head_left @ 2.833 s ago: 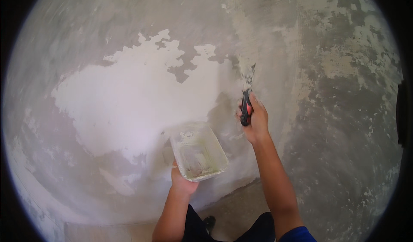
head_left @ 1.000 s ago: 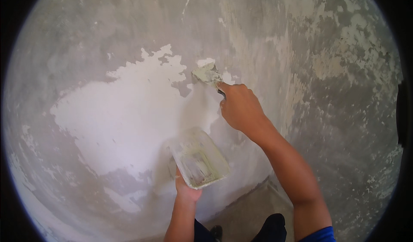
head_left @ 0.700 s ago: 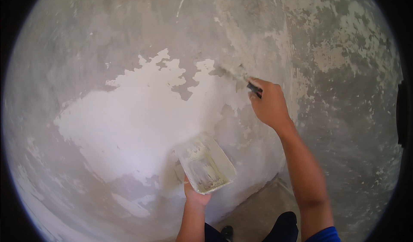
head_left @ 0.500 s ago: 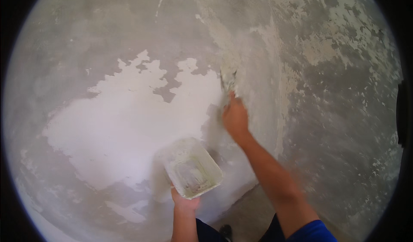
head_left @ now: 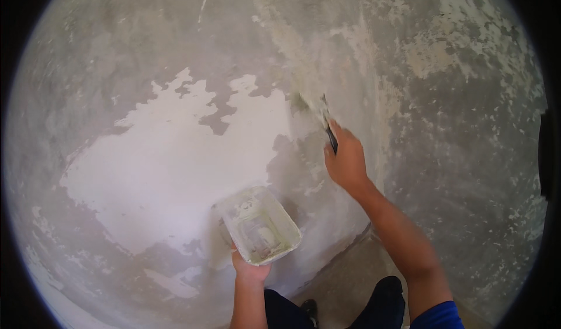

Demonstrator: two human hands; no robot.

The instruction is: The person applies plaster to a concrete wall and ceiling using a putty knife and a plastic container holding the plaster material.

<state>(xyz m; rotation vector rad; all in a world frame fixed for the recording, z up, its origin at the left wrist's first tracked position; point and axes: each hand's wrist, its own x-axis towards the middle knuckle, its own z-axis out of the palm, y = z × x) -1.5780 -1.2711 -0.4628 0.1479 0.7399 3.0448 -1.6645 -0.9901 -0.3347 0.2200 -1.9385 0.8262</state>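
Closed right hand (head_left: 347, 158) shifts the scraper (head_left: 331, 140) farther from the white patch (head_left: 169, 159), likely working past its edge; left hand (head_left: 250, 270) grips the tub (head_left: 280, 218) below

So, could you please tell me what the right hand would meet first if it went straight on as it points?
The right hand would likely meet the grey wall, its scraper leading; depth and present contact are unclear.

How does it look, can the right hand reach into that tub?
Probably yes: the right hand holds a scraper above and right of the open tub, with nothing visible between them.
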